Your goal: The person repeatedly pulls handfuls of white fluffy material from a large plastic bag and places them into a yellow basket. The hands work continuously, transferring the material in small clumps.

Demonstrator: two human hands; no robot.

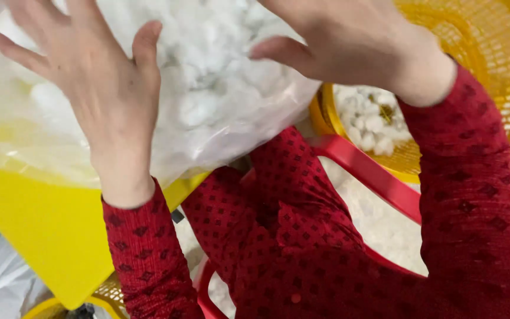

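Left hand (pixel 98 88): fingers spread wide, holding nothing, flat over the clear plastic bag of white cotton fluff (pixel 208 100), steadying it.
Right hand (pixel 349 41): open, empty, on the bag's far right.
Bag: centre-left, on yellow plastic board (pixel 48 236).
Right: 1 round yellow mesh basket (pixel 491 53) catches loose tufts.

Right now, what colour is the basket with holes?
Yellow basket, seen in the head view.
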